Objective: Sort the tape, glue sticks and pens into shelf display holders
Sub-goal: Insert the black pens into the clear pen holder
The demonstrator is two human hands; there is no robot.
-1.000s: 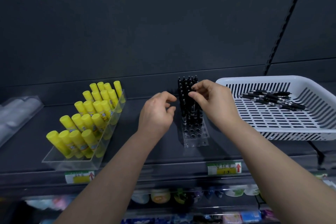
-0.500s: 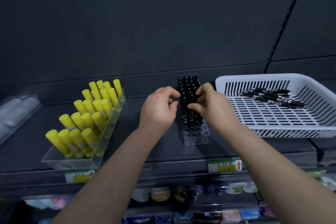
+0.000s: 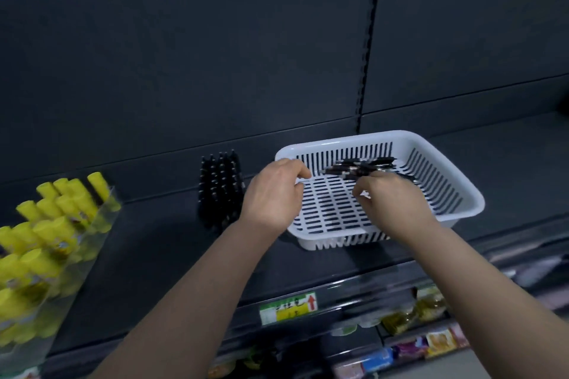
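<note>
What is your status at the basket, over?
Left hand at white basket rim. Right hand inside, over loose pens, grip unclear. Path to pen holder clear.

The basket [image 3: 354, 138] right of centre was white, its floor and walls patterned with regular rows of dark slots. The loose pens [image 3: 360, 167] inside were black, as were the upright pens [image 3: 220, 184] to its left. At lower left the glue sticks [image 3: 46, 224] were bright yellow. The shelf [image 3: 154, 255] was dark grey. Its price label [image 3: 288, 308] was yellow-green with a red arrow.
</note>
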